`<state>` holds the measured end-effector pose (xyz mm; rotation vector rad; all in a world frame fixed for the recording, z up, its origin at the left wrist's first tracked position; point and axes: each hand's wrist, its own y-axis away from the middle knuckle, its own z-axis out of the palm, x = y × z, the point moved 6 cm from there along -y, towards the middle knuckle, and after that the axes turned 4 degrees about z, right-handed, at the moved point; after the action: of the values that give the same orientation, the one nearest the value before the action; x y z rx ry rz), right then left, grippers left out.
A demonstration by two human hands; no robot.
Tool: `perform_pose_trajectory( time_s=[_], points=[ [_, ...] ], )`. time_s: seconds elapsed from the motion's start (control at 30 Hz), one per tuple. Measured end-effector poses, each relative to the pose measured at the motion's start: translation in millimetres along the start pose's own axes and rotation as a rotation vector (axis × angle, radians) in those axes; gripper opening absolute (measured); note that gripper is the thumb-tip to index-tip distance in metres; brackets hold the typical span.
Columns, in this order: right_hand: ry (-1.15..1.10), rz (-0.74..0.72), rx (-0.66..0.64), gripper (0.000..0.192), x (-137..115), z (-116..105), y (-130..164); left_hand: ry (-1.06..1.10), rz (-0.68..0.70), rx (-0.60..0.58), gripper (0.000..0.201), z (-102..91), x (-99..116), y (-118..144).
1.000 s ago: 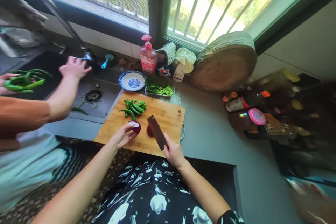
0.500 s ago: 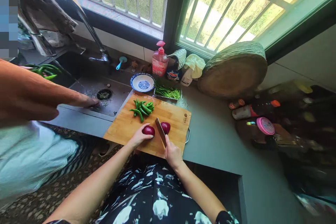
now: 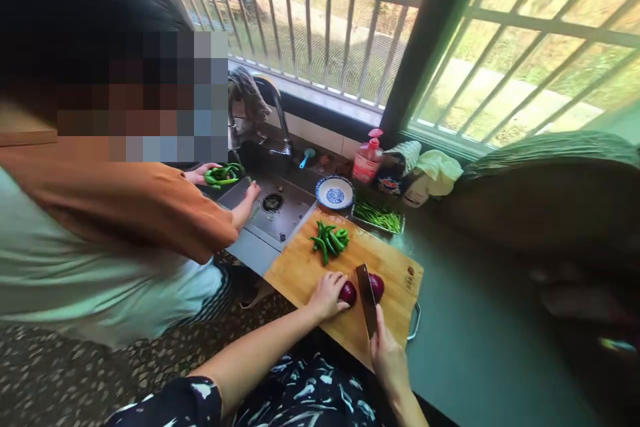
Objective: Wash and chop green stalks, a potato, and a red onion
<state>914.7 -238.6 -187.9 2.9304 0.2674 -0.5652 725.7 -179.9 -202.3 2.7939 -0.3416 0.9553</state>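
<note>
Left hand [image 3: 327, 295] rested on the bamboo cutting board [image 3: 300, 269], fingers curled together over the left half of a dark red onion [image 3: 348, 293]. Right hand [image 3: 388, 359] wrapped shut around the handle of a broad dark-bladed cleaver [image 3: 367, 298], blade standing edge-down between that half and the other red onion half [image 3: 377, 286], just beside both. Farther back on the same board lay a small heap of green chilli peppers [image 3: 329, 240]. Behind the board stood a blue-and-white patterned bowl [image 3: 335, 192] and a metal tray of green beans [image 3: 379, 217]; near them, a pink pump bottle of soap [image 3: 367, 160]. At the steel sink [image 3: 273, 217], a second person in an orange sleeve [image 3: 150, 210] held more green peppers [image 3: 223, 175].
</note>
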Motion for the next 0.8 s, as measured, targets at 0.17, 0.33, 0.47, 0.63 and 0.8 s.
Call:
perform_pose_trajectory(
  time_s=[0.17,0.33,0.47,0.63,0.8],
  points=[
    [-0.026,0.045,-0.04,0.055,1,-1,0,-0.049,0.299,-0.065,0.047,0.2,18,13],
    [-0.012,0.054,-0.038,0.056,2,1,-1,-0.121,0.37,-0.054,0.033,-0.4,14,11],
    [0.055,0.082,0.063,0.058,-2,-2,2,-0.15,0.446,-0.041,0.032,-1.5,14,8],
    [0.078,0.079,0.029,0.056,-8,-2,6,-0.178,0.463,-0.085,0.032,-4.5,18,7],
    [0.097,0.089,0.024,0.057,-5,-4,3,-0.201,0.448,-0.12,0.032,-5.5,24,4]
  ],
)
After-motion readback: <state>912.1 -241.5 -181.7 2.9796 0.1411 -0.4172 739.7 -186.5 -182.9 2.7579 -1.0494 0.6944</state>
